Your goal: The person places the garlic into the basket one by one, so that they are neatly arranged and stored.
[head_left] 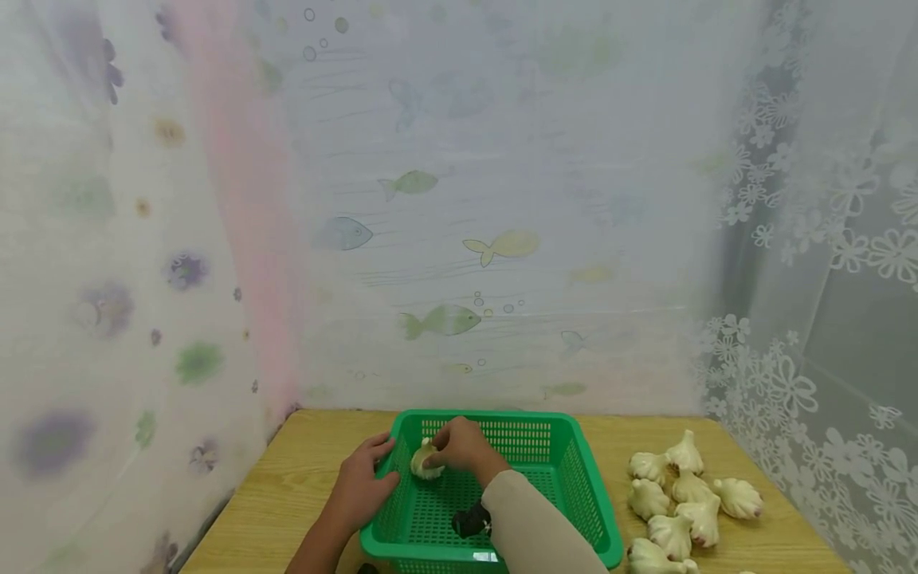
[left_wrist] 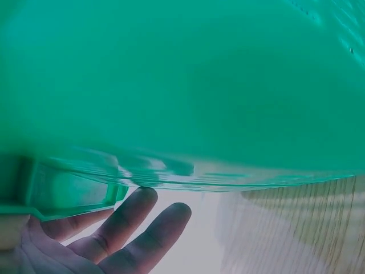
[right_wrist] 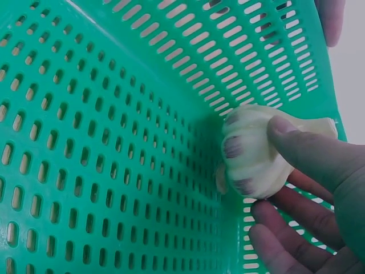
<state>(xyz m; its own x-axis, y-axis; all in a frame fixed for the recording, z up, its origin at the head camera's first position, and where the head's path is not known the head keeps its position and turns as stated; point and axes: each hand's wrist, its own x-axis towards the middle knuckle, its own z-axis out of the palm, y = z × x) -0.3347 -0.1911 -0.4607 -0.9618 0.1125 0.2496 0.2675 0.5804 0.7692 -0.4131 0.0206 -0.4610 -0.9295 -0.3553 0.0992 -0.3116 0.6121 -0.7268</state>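
Note:
A green plastic basket (head_left: 602, 510) with slotted walls stands on the wooden table. My right hand (head_left: 468, 448) reaches into its far left corner and holds a garlic bulb (head_left: 425, 464). In the right wrist view the thumb lies on the garlic bulb (right_wrist: 256, 151) with the fingers beneath it, close to the slotted walls. My left hand (head_left: 362, 482) rests at the basket's left rim. From the left wrist, the fingers (left_wrist: 162, 234) look extended along the outside of the green wall.
Several garlic bulbs (head_left: 672, 534) lie in a group on the table (head_left: 287, 494) to the right of the basket. A dark wrist camera (head_left: 469, 520) shows by the right sleeve. Patterned curtains (head_left: 459, 159) hang behind and at both sides.

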